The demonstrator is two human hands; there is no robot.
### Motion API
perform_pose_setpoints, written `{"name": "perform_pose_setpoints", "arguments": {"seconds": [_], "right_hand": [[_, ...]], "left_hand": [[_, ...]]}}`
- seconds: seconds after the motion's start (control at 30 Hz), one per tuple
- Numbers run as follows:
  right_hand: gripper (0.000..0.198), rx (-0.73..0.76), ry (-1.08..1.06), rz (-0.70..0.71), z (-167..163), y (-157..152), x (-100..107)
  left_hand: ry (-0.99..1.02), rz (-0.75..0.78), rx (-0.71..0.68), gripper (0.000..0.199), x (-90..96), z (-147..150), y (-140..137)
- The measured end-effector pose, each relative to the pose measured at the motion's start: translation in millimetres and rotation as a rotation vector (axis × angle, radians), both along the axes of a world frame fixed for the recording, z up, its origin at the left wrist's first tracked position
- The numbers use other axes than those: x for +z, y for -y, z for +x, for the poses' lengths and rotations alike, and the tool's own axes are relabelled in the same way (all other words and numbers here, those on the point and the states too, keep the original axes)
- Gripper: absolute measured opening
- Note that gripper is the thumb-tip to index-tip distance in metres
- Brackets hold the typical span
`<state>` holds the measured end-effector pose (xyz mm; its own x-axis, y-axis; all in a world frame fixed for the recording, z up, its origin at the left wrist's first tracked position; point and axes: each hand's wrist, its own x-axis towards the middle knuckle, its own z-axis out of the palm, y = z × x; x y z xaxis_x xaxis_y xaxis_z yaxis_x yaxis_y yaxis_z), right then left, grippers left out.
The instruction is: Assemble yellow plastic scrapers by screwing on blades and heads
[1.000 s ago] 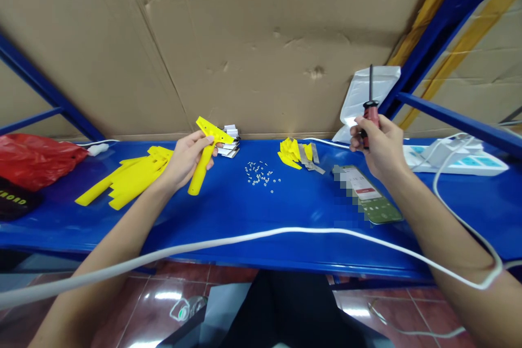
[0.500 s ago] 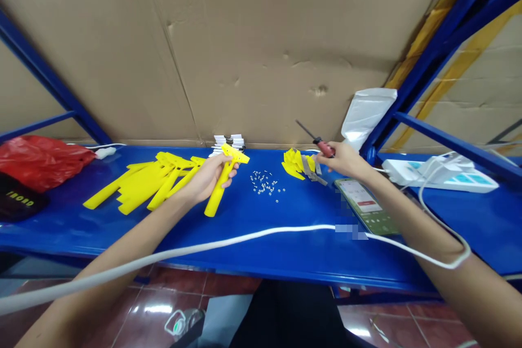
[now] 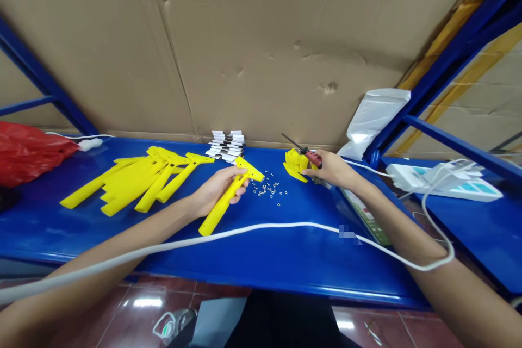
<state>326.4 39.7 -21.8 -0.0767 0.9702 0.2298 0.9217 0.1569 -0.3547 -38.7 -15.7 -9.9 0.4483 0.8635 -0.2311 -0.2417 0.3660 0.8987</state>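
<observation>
The left hand (image 3: 226, 193) is wrapped around 1 yellow handle (image 3: 221, 209), its head near scattered small hardware (image 3: 267, 191); the right hand (image 3: 332, 167) grips a screwdriver (image 3: 313, 160), fingers at the yellow pieces (image 3: 294, 167), pinch unclear. Fitting seems not yet done: hardware and pieces lie loose, and other handles (image 3: 134, 180) lie piled.

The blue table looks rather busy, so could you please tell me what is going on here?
The left hand holds a yellow handle just below its head, near the scattered metal bits. The right hand holds a screwdriver and is at the yellow pieces; whether it also grips one is unclear. More handles lie in a pile to the left.
</observation>
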Motion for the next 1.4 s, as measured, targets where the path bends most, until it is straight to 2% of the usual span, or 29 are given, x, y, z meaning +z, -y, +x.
{"name": "perform_pose_setpoints", "arguments": {"seconds": [0.2,0.33,0.7,1.03,1.33,1.4], "right_hand": [[0.042,-0.056,0.015,-0.053,-1.2,6.2,-2.6],[0.045,-0.091,0.015,-0.052,-1.6,7.7,-5.2],[0.031,-0.129,-0.104,0.015,-4.3,11.3,-8.5],[0.02,-0.127,-0.342,0.094,-5.0,14.9,-1.1],[0.033,-0.095,-0.767,0.365,-15.2,23.5,11.6],[0.036,-0.072,-0.864,0.387,-20.3,26.3,14.2]], "left_hand": [[-0.033,0.059,-0.059,0.023,9.6,2.3,8.7],[-0.037,0.085,-0.046,0.025,13.9,1.7,11.7],[-0.043,0.071,-0.047,0.03,12.4,1.5,9.8],[-0.027,0.091,-0.048,0.028,10.5,1.6,9.2],[-0.051,0.098,-0.094,0.023,12.6,-0.4,13.2],[-0.076,0.105,-0.115,0.022,12.7,-0.5,13.5]]}}
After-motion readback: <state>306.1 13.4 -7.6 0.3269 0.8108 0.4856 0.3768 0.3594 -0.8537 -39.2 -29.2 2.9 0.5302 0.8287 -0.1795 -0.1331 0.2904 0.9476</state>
